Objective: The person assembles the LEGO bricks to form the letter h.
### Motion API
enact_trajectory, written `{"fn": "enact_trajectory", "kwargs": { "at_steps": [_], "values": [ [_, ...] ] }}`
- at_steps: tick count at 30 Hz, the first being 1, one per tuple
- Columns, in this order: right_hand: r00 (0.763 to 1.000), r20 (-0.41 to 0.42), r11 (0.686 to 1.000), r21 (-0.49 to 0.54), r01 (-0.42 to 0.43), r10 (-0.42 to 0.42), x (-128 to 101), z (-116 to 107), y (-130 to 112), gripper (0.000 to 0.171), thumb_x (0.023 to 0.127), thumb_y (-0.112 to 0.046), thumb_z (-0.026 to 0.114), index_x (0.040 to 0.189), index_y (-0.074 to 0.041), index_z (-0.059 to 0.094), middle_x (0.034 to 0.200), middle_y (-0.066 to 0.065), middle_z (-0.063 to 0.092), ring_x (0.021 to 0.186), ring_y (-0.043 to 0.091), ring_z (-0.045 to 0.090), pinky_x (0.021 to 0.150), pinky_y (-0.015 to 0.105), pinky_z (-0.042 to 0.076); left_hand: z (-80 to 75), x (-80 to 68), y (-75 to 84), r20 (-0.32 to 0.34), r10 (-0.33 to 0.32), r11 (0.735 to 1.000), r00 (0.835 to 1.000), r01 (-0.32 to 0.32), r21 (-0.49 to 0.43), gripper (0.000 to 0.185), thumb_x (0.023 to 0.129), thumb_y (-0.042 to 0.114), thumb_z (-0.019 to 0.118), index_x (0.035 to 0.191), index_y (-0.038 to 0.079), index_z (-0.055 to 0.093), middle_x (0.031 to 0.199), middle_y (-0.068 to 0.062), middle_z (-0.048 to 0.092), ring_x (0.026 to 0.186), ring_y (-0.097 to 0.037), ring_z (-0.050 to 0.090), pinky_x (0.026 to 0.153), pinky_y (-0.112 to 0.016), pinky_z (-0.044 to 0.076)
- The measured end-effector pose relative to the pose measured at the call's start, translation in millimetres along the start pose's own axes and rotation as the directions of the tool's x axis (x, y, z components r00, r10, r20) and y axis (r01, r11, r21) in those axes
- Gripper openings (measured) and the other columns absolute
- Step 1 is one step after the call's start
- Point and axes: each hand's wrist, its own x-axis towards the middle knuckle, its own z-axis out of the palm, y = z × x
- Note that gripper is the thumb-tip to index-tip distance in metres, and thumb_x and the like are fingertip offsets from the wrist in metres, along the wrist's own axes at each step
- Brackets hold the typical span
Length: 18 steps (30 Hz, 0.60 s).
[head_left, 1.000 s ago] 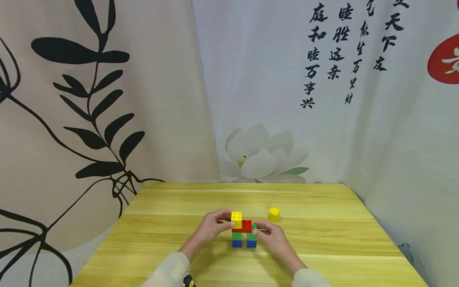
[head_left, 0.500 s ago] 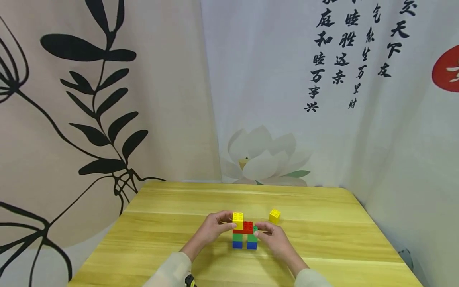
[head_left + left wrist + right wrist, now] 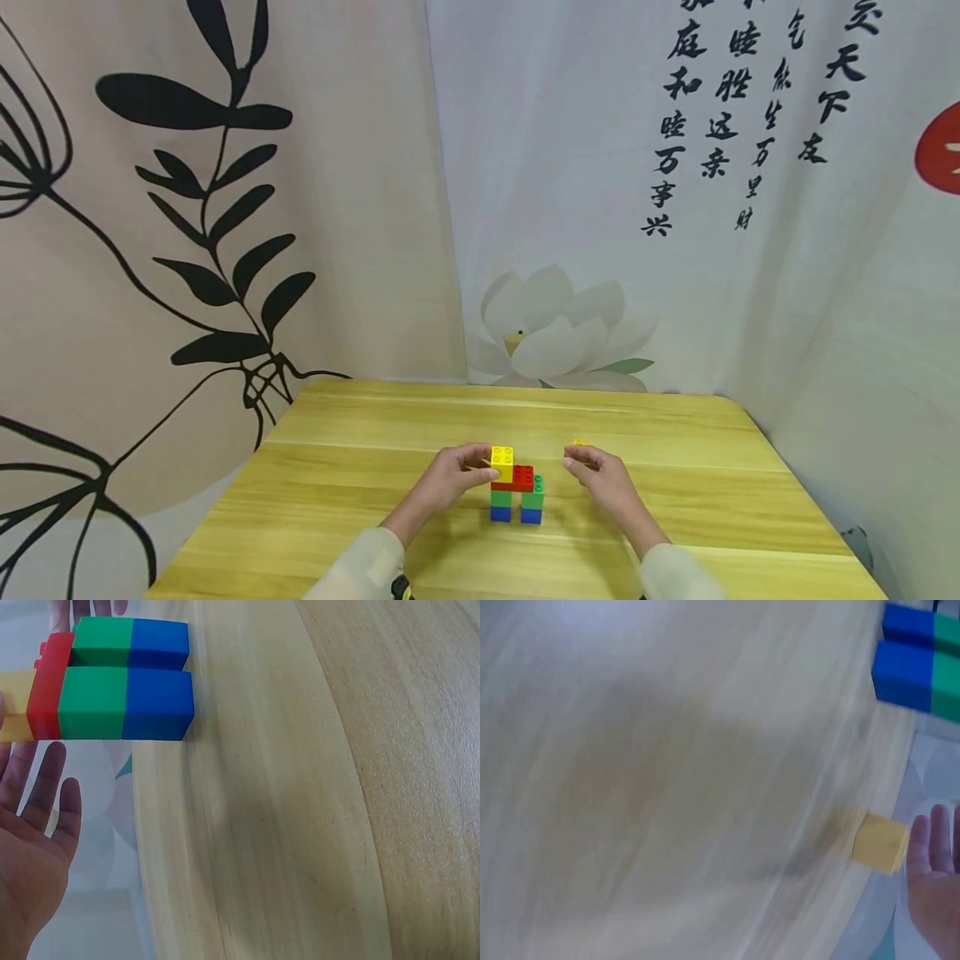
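Note:
Toy building bricks stand stacked in an arch on the table: two blue bricks (image 3: 531,516) at the bottom, two green bricks (image 3: 94,703) above them, and a red brick (image 3: 523,477) bridging across. On the red brick's left end sits a yellow brick (image 3: 502,462). My left hand (image 3: 453,482) pinches that yellow brick, thumb on its near side and fingers behind. To the right of the arch, my right hand (image 3: 606,479) is over the table beside a loose yellow brick (image 3: 880,844), its fingers fairly straight. In the head view the hand hides most of this brick.
The wooden table (image 3: 360,417) has its far edge against a hanging cloth (image 3: 360,208) printed with plants and writing. Both forearms, in light sleeves (image 3: 678,571), reach in from the near side.
My right hand has left the arch's green brick and moved right to the loose yellow brick. The left hand keeps its hold on the stacked yellow brick. The head view has shifted slightly.

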Motion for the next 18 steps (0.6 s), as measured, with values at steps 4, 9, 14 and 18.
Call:
{"fn": "enact_trajectory", "kwargs": {
  "at_steps": [4,9,14,18],
  "values": [
    [1.0,-0.023,1.0,-0.007,-0.012,0.012,4.7,-10.7,1.5,0.037,0.098,-0.026,0.061,0.13,-0.008,0.061,0.128,0.011,0.064,0.112,0.022,0.063,0.095,0.039,0.054,-0.3,-1.3,0.1,-0.005,-0.001,1.0,1.0,0.001,0.007,0.048,0.089,0.038,0.071,0.129,0.013,0.063,0.116,-0.006,0.069,0.098,-0.017,0.062,0.086,-0.034,0.055],
    [0.997,-0.077,0.998,-0.055,-0.031,0.027,11.2,-18.6,7.4,0.04,0.098,-0.026,0.061,0.132,-0.006,0.06,0.13,0.014,0.063,0.114,0.025,0.061,0.095,0.039,0.053,-1.0,-2.7,-0.5,-0.01,-0.007,1.0,1.0,0.007,0.013,0.05,0.089,0.039,0.071,0.13,0.013,0.062,0.116,-0.006,0.069,0.098,-0.017,0.063,0.086,-0.034,0.055],
    [0.99,-0.129,0.995,-0.082,-0.064,0.053,16.0,-26.0,15.7,0.044,0.097,-0.025,0.061,0.136,-0.006,0.056,0.136,0.016,0.059,0.122,0.032,0.058,0.101,0.044,0.051,0.1,-1.6,-1.3,-0.007,-0.015,1.0,1.0,0.015,0.011,0.052,0.089,0.041,0.071,0.132,0.014,0.061,0.116,-0.004,0.069,0.098,-0.016,0.063,0.087,-0.033,0.055],
    [0.985,-0.153,0.991,-0.09,-0.095,0.08,19.8,-29.3,22.8,0.049,0.097,-0.026,0.062,0.14,-0.004,0.051,0.141,0.019,0.055,0.125,0.036,0.055,0.102,0.048,0.049,0.7,-1.7,-0.7,-0.012,-0.012,1.0,1.0,0.013,0.008,0.05,0.089,0.039,0.071,0.131,0.013,0.062,0.115,-0.005,0.069,0.097,-0.017,0.063,0.087,-0.035,0.055]
  ]
}}
